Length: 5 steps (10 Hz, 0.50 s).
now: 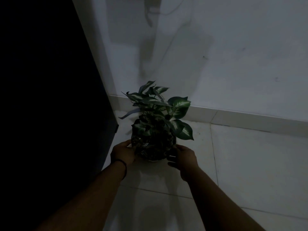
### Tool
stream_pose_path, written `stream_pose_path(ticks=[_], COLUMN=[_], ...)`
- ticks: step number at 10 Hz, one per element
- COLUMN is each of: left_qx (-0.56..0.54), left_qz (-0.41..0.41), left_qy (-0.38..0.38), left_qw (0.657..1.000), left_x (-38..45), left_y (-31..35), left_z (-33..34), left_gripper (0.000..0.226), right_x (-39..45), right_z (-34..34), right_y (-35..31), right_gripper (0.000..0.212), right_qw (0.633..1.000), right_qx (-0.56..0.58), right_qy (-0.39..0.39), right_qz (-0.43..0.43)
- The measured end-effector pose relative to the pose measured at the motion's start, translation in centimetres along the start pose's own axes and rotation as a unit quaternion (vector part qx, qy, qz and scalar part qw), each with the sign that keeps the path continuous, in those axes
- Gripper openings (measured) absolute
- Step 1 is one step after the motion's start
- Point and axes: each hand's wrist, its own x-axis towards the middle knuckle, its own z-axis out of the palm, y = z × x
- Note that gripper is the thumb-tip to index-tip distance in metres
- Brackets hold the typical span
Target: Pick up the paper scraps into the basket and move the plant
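Dim light falls on a pale tiled floor (250,164) where it meets a white wall (233,55), and a tall dark cabinet (41,97) fills the left side. A potted plant with variegated green-and-white leaves in a round dark pot (154,130) is seen close to the floor's far edge, near the corner formed by wall and cabinet; whether it rests on the tiles or is just lifted cannot be told. The pot is clasped from both sides: the left hand (122,153), a dark band at its wrist, is pressed to the left wall, and the right hand (183,158) is curled round the right wall. For the move, the pot should be kept upright and gripped low on its sides, so that the filling is not spilled and the leaves are not crushed. No paper scraps or basket are visible.
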Motion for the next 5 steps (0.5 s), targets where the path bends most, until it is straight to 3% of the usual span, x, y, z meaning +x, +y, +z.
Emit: stream_pose_path(ticks=[3, 5], left_qx=[-0.02, 0.002], left_qz=[0.002, 0.015], left_qy=[0.036, 0.097], left_qw=[0.999, 0.995], left_x=[-1.2, -4.3], left_y=[1.1, 2.2], left_z=[0.5, 0.3], left_gripper=[0.052, 0.055], right_x=[-1.3, -3.1], right_z=[-0.3, -0.8], right_y=[-0.3, -0.8], right_gripper=[0.036, 0.038], right_qw=[0.997, 0.987], right_qx=[-0.042, -0.159], right_qy=[-0.052, -0.02], right_qz=[0.025, 0.018])
